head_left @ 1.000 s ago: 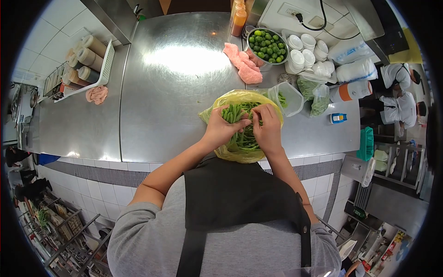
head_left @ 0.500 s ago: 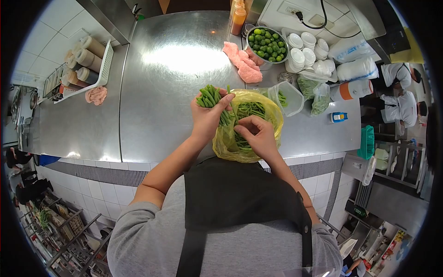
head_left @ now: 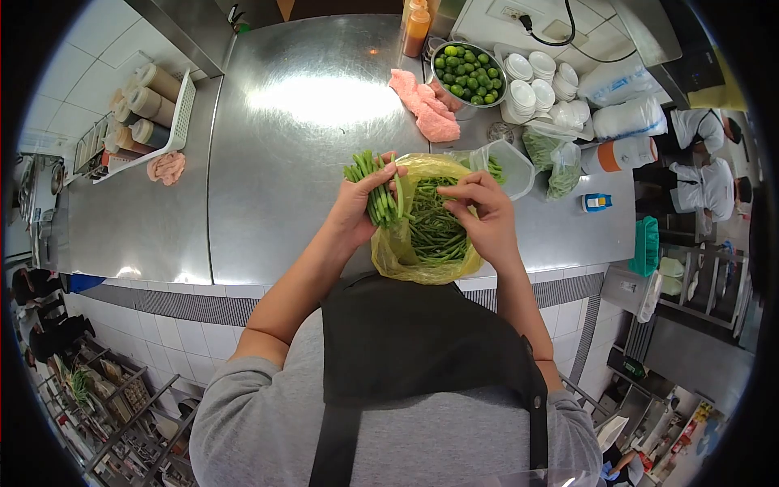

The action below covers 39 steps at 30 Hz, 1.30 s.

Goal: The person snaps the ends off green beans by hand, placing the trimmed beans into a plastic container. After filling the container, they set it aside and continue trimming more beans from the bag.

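My left hand (head_left: 354, 209) is closed around a bunch of green beans (head_left: 378, 191), held above the left rim of a yellow plastic bag (head_left: 388, 258). The beans' ends stick out on both sides of my fingers, and my thumb lies across them. Many more green beans (head_left: 438, 235) fill the bag, which stands open on the steel counter against the apron. My right hand (head_left: 485, 213) hovers over the right side of the bag. Its fingers are bent, with a gap between thumb and forefinger, and no bean shows in them.
Behind the bag, a clear plastic container (head_left: 513, 172) lies tipped with some beans inside. Farther back are a pink cloth (head_left: 430, 109), a bowl of green limes (head_left: 471, 75) and stacked white cups (head_left: 519, 97). A basket of sauce bottles (head_left: 180, 122) stands left. Co-workers (head_left: 704, 191) stand far right.
My right hand has moved right and up, away from the bunch, and its fingers have spread. My left hand stays at the bag's left rim with the beans, turned slightly.
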{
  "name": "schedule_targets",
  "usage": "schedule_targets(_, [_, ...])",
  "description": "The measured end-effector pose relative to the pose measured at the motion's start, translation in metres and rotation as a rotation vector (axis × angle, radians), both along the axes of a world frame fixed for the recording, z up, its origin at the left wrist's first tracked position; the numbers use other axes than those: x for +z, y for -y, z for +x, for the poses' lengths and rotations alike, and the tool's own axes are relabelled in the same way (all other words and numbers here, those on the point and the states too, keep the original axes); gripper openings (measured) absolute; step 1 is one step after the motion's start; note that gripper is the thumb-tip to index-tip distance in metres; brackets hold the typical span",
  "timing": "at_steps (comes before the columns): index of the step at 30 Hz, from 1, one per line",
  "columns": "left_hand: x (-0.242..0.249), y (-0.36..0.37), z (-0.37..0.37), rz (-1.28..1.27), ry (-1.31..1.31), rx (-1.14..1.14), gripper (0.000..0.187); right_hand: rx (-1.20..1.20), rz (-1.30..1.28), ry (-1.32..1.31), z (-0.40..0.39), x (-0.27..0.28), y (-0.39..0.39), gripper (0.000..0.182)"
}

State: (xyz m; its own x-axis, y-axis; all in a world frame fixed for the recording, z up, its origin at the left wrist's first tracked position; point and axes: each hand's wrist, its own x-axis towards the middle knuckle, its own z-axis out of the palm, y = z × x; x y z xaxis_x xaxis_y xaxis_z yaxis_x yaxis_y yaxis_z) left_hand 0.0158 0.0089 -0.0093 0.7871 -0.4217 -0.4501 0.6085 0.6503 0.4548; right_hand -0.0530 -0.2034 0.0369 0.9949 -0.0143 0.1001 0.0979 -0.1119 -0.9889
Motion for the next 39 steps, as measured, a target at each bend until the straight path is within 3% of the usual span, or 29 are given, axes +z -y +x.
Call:
schedule_targets(2, [0.007,0.001,-0.001,0.021,-0.007,-0.016,0.039,-0.021,-0.51,-0.052,0.0,-0.01,0.001,0.022])
schedule_targets(6, [0.005,-0.001,-0.001,-0.017,-0.021,-0.026,0.044,0.273,-0.707,-0.258,-0.013,-0.035,0.005,0.02])
schedule_targets(8, [-0.004,-0.001,-0.002,-0.069,-0.015,-0.026,0.045,0.466,-0.968,-0.401,-0.018,-0.037,-0.005,0.016])
schedule_targets(10, [-0.005,-0.001,-0.004,-0.12,-0.01,-0.028,0.046,0.404,-0.972,-0.392,-0.023,-0.04,-0.011,0.014])
schedule_targets(16, [0.005,-0.001,-0.009,0.062,0.128,-0.146,0.044,0.321,-1.091,-0.172,-0.028,-0.044,-0.018,0.014])
schedule_targets(19, [0.011,0.002,-0.011,0.079,0.154,-0.178,0.04,0.315,-1.024,-0.172,-0.025,-0.04,-0.016,0.017])
schedule_targets(22, [0.018,-0.001,-0.012,0.061,0.052,-0.224,0.036,0.12,-0.905,-0.108,-0.015,-0.022,-0.003,0.019])
schedule_targets(25, [0.016,0.003,-0.013,0.138,0.058,-0.228,0.032,0.034,-0.442,-0.202,-0.008,-0.012,0.014,0.02])
schedule_targets(26, [0.016,0.005,-0.014,0.211,0.131,-0.239,0.028,0.03,-0.443,-0.2,-0.008,-0.009,0.014,0.02])
schedule_targets(28, [0.02,0.009,-0.018,0.285,0.205,-0.247,0.024,0.07,-0.184,-0.271,-0.009,-0.005,0.012,0.018])
schedule_targets(30, [0.025,0.015,-0.022,0.287,0.384,-0.222,0.019,0.093,-0.16,-0.273,-0.013,-0.007,0.005,0.018])
schedule_targets(35, [0.023,0.015,-0.022,0.263,0.43,-0.227,0.019,0.141,-0.134,-0.309,-0.013,-0.006,-0.005,0.019])
schedule_targets(37, [0.024,0.013,-0.021,0.269,0.424,-0.239,0.02,0.065,0.088,-0.261,-0.009,-0.001,-0.006,0.017])
schedule_targets(39, [0.028,0.01,-0.021,0.251,0.409,-0.306,0.022,0.054,0.128,-0.284,-0.005,0.011,-0.005,0.014])
